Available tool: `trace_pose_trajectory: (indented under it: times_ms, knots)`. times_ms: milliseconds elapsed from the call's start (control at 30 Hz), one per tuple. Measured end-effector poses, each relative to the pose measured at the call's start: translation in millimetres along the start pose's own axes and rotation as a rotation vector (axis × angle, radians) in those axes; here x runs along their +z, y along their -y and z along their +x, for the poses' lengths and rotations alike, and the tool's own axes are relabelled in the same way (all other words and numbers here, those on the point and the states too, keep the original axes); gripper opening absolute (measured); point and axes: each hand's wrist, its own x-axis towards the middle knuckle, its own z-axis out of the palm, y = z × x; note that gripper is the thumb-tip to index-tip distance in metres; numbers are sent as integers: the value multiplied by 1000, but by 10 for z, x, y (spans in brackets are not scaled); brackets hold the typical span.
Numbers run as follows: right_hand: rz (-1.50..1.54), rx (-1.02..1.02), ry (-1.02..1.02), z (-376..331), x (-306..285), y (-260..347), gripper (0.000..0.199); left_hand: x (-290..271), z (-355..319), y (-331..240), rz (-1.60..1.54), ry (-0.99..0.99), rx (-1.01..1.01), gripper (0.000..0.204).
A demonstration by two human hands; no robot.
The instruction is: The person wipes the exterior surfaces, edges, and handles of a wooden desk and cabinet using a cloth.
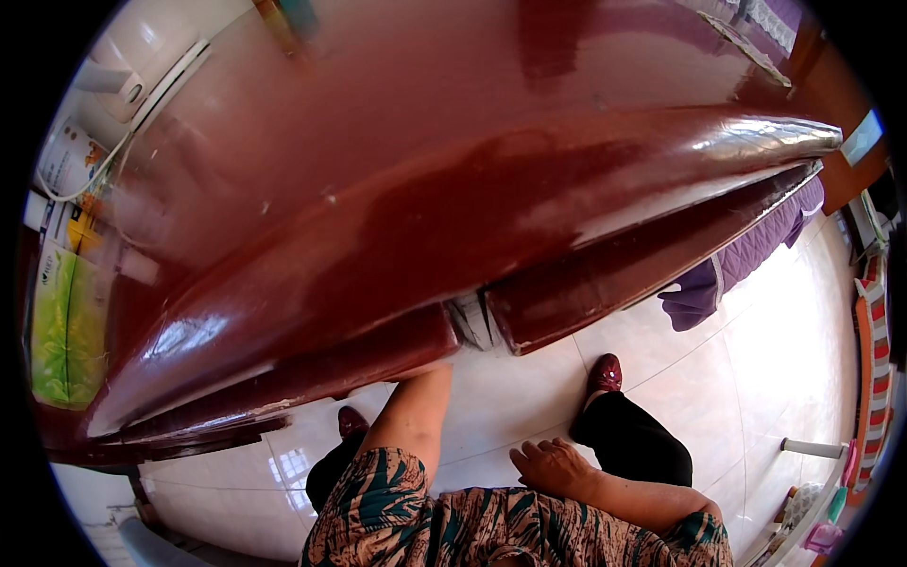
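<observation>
A glossy dark red wooden table (pixel 378 208) spans the view in front of me. Below its curved front edge run a left red panel (pixel 378 354) and a right red panel (pixel 642 255), with a worn strip of bare wood (pixel 472 321) between them. My left forearm (pixel 416 416) reaches up under the left panel, which hides my left hand. Close to my body, above the floor, my right hand (pixel 553 466) is held with nothing in it, its fingers loosely bent and slightly apart.
On the table's left stand a green and white package (pixel 71 326) and a white appliance (pixel 132 57) with a cord. Purple quilted cloth (pixel 746 255) hangs under the right end. Pale tiles (pixel 510 406) cover the floor. A striped cushion (pixel 874 350) lies far right.
</observation>
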Motion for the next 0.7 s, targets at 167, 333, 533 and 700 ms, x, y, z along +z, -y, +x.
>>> trace_pose_trajectory:
  times_ms: [167,333,533,700]
  knots:
    - [3,3,26,5,-3,11,18,-20,-10,36,-4,-2,-11,29]
    - [-9,-1,28,13,-43,15,15,-31,-13,63,-11,-6,-21,28]
    - [-26,-5,-14,-2,24,0,14,-58,-14,107,-21,-10,-40,28]
    - [-48,-6,-41,-9,34,2,14,-80,-7,148,-31,-16,-57,27]
